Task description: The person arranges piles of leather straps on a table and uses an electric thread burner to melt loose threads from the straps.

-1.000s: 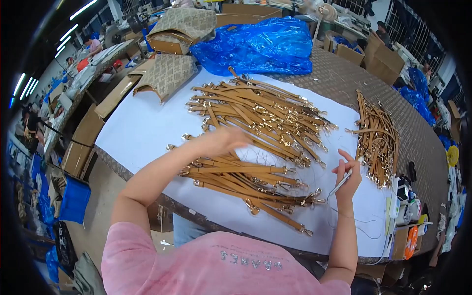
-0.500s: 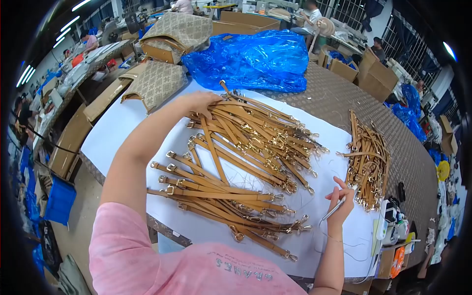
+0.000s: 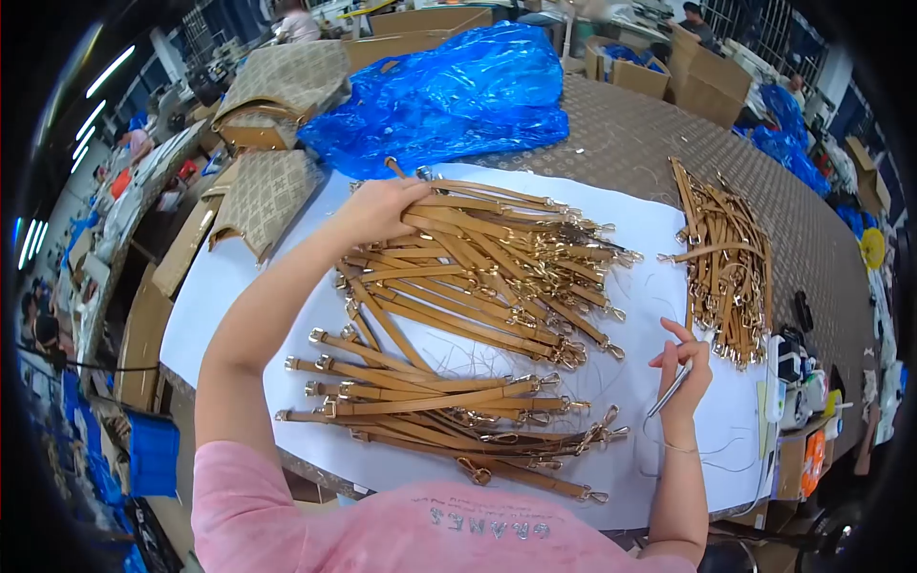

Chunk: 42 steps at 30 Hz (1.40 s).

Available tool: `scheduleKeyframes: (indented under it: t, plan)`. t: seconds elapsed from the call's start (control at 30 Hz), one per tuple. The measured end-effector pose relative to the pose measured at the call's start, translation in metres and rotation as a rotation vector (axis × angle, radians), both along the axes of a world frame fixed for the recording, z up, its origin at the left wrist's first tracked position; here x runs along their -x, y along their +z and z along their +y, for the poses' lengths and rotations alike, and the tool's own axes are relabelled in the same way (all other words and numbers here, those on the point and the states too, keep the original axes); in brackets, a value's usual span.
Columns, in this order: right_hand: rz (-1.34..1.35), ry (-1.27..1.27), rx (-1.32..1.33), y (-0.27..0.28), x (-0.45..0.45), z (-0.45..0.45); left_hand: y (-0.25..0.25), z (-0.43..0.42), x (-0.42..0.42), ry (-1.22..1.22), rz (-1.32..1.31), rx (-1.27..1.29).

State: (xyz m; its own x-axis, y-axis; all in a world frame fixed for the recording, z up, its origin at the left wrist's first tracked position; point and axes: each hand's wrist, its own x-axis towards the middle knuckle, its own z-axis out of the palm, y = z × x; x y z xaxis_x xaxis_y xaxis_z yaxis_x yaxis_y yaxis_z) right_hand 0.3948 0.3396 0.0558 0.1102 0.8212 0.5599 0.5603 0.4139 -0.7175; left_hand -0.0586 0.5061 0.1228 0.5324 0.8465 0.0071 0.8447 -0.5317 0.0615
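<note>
My left hand reaches to the far left end of a large pile of tan straps, its fingers closed over some strap ends. The straps have gold-coloured buckles and snap hooks, the hooks mostly pointing right. In my right hand is a slim silver pen-like tool, gripped with some fingers raised; a thin pale cord or thread loops below it. Nearer my body, a second group of straps lies spread across the white sheet. Loose threads lie between the two groups.
Another strap bundle lies at the right. Blue plastic and patterned bags sit at the back. Small bottles and boxes crowd the right edge. Cardboard boxes and other people are beyond the table.
The view has shifted and turned slightly. My left hand's fingers have drawn together on the strap ends at the pile's far left. My right hand still holds the silver tool.
</note>
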Motion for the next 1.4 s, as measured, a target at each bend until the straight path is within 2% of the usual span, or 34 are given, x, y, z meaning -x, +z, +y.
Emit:
scheduleKeyframes:
  t: [0.07, 0.13, 0.23, 0.27, 0.43, 0.53, 0.57, 0.67, 0.7, 0.77, 0.83, 0.87, 0.9, 0.93, 1.0, 1.07, 1.13, 1.2, 1.23, 1.27, 1.33, 1.4]
  plan:
    - [0.01, 0.009, -0.025, -0.002, 0.0, 0.0, -0.004, -0.02, -0.022, -0.025, -0.022, -0.105]
    - [0.014, 0.009, -0.012, -0.004, 0.001, -0.001, -0.031, -0.049, -0.045, -0.252, -0.108, -0.307]
    - [-0.001, 0.01, -0.02, -0.003, 0.0, 0.002, -0.064, -0.076, -0.062, -0.196, -0.021, -0.324]
    - [0.0, 0.013, -0.025, -0.002, 0.001, 0.002, -0.063, -0.073, -0.061, -0.162, -0.079, -0.225]
    - [-0.024, 0.024, -0.022, 0.0, 0.001, -0.002, -0.066, -0.056, -0.063, -0.196, -0.124, -0.245]
    - [-0.027, 0.041, -0.028, -0.003, 0.002, 0.0, -0.064, -0.048, -0.081, -0.212, -0.007, 0.017]
    - [-0.032, 0.043, -0.029, -0.005, 0.002, 0.0, -0.066, -0.05, -0.088, -0.208, -0.001, 0.014]
    - [-0.025, 0.035, -0.039, -0.004, 0.003, 0.002, -0.063, -0.059, -0.109, -0.375, -0.256, -0.11]
    - [-0.017, 0.033, -0.037, -0.003, 0.002, 0.002, -0.058, -0.047, -0.109, -0.38, -0.263, -0.11]
    - [-0.019, 0.028, -0.019, -0.003, 0.0, -0.002, -0.041, 0.001, -0.102, -0.463, -0.526, 0.181]
    - [-0.029, 0.025, -0.034, -0.001, -0.002, -0.001, -0.033, 0.053, -0.058, 0.105, -0.343, 0.137]
    - [-0.028, 0.015, -0.047, -0.001, -0.003, 0.0, -0.03, 0.074, -0.024, 0.073, -0.232, -0.106]
    - [-0.026, -0.006, -0.056, 0.0, -0.004, 0.0, -0.045, 0.092, 0.005, 0.193, -0.049, -0.235]
    - [-0.03, 0.005, -0.051, 0.001, -0.004, 0.0, -0.064, 0.102, 0.031, 0.307, 0.124, -0.239]
    - [-0.035, 0.033, -0.03, -0.002, -0.007, 0.001, -0.086, 0.108, 0.076, 0.197, 0.209, -0.318]
    - [-0.017, 0.025, -0.025, -0.008, -0.012, 0.004, -0.056, 0.117, 0.084, 0.117, 0.382, -0.089]
    - [-0.005, 0.008, 0.01, -0.005, -0.012, 0.005, -0.012, 0.106, 0.082, 0.145, 0.071, -0.019]
    - [0.018, -0.002, 0.065, -0.007, -0.009, 0.005, 0.058, 0.072, 0.052, 0.188, -0.125, -0.04]
    - [0.016, -0.003, 0.066, -0.008, -0.009, 0.006, 0.083, 0.068, 0.044, 0.082, -0.238, -0.13]
    - [0.013, -0.003, 0.061, -0.009, -0.009, 0.007, 0.11, 0.059, 0.037, 0.099, -0.248, -0.259]
    - [0.013, 0.0, 0.065, -0.009, -0.008, 0.007, 0.149, 0.057, 0.03, 0.118, -0.52, -0.254]
    - [0.005, 0.014, 0.04, -0.006, -0.007, 0.007, 0.181, 0.052, 0.019, -0.098, -0.637, -0.335]
